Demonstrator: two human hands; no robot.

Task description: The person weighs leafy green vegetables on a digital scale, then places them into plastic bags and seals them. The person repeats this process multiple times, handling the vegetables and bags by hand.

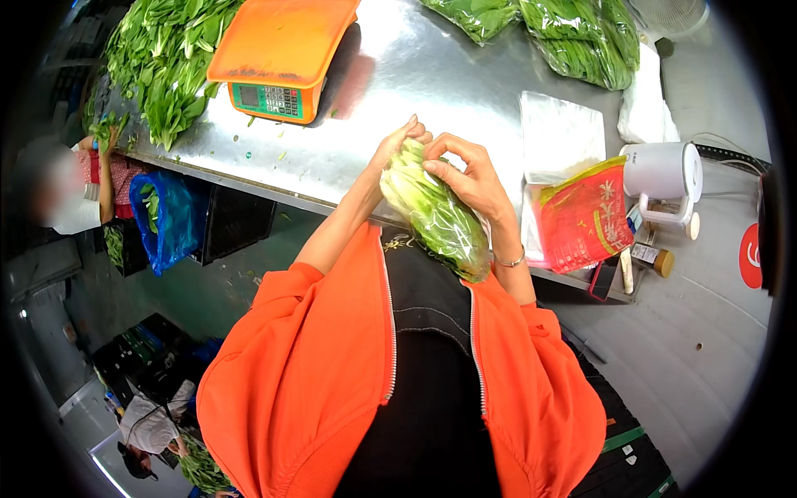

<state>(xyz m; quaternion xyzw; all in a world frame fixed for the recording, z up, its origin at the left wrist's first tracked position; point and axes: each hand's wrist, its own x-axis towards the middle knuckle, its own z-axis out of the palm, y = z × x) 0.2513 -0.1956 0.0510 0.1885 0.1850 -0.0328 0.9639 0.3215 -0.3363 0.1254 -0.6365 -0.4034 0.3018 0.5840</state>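
Note:
A clear plastic bag of leafy greens point(439, 215) slants in front of my chest, just over the table's near edge. Its pale stem ends face up towards my hands, and the leafy end rests near my jacket. My left hand point(401, 142) grips the bag at its upper end, fingers partly hidden behind the stems. At the bag's upper right side, my right hand point(467, 171) has thumb and forefinger pinched on the film. A stack of clear plastic bags point(560, 134) lies flat on the metal table point(429, 81), to the right of my right hand.
An orange digital scale point(283, 43) stands at the back left beside heaped loose greens point(168, 68). Bagged greens point(579, 40) lie at the back right. A red printed bag point(582, 218) and a white kettle point(660, 171) are at right. A co-worker point(90, 180) handles greens at left.

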